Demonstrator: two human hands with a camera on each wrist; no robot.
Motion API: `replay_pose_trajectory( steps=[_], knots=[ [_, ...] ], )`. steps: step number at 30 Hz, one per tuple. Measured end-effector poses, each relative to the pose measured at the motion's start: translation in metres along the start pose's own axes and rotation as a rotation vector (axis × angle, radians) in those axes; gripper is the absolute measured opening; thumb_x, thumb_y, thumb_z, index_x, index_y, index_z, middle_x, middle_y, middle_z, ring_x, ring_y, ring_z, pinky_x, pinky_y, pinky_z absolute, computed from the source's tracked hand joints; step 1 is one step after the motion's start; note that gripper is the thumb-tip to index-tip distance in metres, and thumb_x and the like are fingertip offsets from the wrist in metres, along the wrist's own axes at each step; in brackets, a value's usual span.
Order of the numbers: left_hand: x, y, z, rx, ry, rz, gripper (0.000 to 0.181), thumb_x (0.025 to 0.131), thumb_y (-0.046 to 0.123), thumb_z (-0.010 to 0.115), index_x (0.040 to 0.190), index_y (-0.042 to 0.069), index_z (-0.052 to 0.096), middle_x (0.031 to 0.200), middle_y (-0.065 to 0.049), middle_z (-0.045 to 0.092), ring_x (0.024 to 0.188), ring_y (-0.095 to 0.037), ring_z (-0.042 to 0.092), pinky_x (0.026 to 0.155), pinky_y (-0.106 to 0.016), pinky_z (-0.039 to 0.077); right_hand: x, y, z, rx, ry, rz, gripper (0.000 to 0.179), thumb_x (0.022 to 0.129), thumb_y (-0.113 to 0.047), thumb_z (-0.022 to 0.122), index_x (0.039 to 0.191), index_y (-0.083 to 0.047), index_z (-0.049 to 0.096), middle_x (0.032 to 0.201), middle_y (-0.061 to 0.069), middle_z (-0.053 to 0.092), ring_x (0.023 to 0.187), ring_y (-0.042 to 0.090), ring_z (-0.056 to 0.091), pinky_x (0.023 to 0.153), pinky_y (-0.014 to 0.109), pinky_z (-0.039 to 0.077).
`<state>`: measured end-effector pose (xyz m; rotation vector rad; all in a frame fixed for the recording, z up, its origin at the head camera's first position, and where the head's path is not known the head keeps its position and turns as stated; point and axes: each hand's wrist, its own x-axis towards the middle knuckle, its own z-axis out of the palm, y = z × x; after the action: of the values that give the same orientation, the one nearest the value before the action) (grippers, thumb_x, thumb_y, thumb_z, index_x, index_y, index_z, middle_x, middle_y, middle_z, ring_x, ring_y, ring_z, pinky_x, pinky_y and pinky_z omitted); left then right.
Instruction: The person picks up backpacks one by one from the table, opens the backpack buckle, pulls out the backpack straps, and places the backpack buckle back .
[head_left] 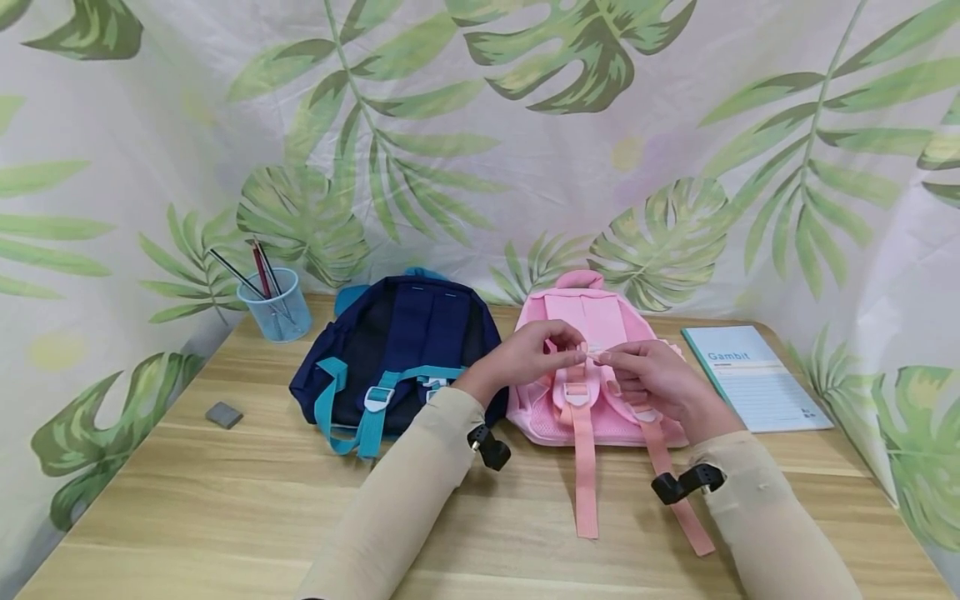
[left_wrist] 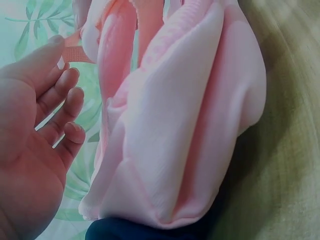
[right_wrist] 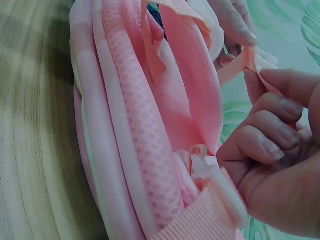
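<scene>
A pink backpack (head_left: 581, 310) stands with its strap side toward me. In front of it my left hand (head_left: 531, 353) pinches a peach webbing strap (left_wrist: 77, 54) between thumb and forefinger, its other fingers loosely bent. My right hand (head_left: 658, 375) pinches the same webbing close by, with its remaining fingers curled in. Between the two sets of fingertips a small white buckle (right_wrist: 264, 58) shows, partly hidden by them. Below, one loose peach strap end (head_left: 585, 475) hangs from a white adjuster (head_left: 577, 393) onto the table, and a second strap end (head_left: 693, 527) runs under the right wrist.
A navy backpack (head_left: 405, 333) with teal straps stands directly left of the pink one. Farther left are a blue mesh cup (head_left: 279, 312) with pencils and a grey eraser (head_left: 224, 414). A notebook (head_left: 753, 379) lies on the right of the wooden table (head_left: 225, 517).
</scene>
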<state>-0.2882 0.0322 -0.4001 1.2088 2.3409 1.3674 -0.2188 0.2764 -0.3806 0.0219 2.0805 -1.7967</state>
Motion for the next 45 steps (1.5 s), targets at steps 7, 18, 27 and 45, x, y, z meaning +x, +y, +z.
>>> replay_pose_trajectory(
  steps=[7, 18, 27, 45],
  knots=[
    [0.0, 0.0, -0.001, -0.017, -0.003, 0.001, 0.021, 0.103, 0.02, 0.075, 0.118, 0.006, 0.073, 0.103, -0.007, 0.072, 0.091, -0.009, 0.059, 0.08, -0.02, 0.047, 0.004, -0.003, 0.006, 0.022, -0.028, -0.014, 0.022, 0.112, -0.015, 0.054, 0.104, -0.009, 0.074, 0.063, -0.007, 0.041, 0.053, 0.006, 0.035, 0.052, 0.02, 0.032],
    [-0.004, -0.001, -0.001, 0.008, 0.022, 0.026, 0.018, 0.102, 0.019, 0.076, 0.116, 0.007, 0.075, 0.103, -0.007, 0.075, 0.086, -0.009, 0.058, 0.077, -0.02, 0.047, 0.001, -0.002, -0.001, -0.085, -0.05, -0.019, 0.024, 0.112, -0.02, 0.059, 0.106, 0.0, 0.071, 0.074, -0.001, 0.056, 0.061, 0.01, 0.047, 0.056, 0.022, 0.04],
    [-0.003, -0.004, -0.001, 0.001, 0.019, 0.02, 0.019, 0.102, 0.019, 0.076, 0.117, 0.007, 0.074, 0.103, -0.007, 0.074, 0.089, -0.009, 0.059, 0.079, -0.02, 0.048, -0.004, 0.002, -0.007, -0.024, -0.074, -0.02, 0.021, 0.113, -0.014, 0.054, 0.116, 0.003, 0.067, 0.074, -0.002, 0.057, 0.056, 0.007, 0.044, 0.052, 0.019, 0.037],
    [-0.001, -0.001, 0.003, -0.005, -0.015, -0.009, 0.017, 0.102, 0.019, 0.077, 0.115, 0.009, 0.073, 0.104, -0.005, 0.073, 0.087, -0.01, 0.057, 0.077, -0.02, 0.047, 0.004, -0.004, 0.005, 0.036, -0.105, 0.018, 0.026, 0.115, -0.017, 0.043, 0.093, -0.007, 0.052, 0.066, -0.007, 0.036, 0.05, 0.005, 0.031, 0.048, 0.019, 0.028]
  ],
)
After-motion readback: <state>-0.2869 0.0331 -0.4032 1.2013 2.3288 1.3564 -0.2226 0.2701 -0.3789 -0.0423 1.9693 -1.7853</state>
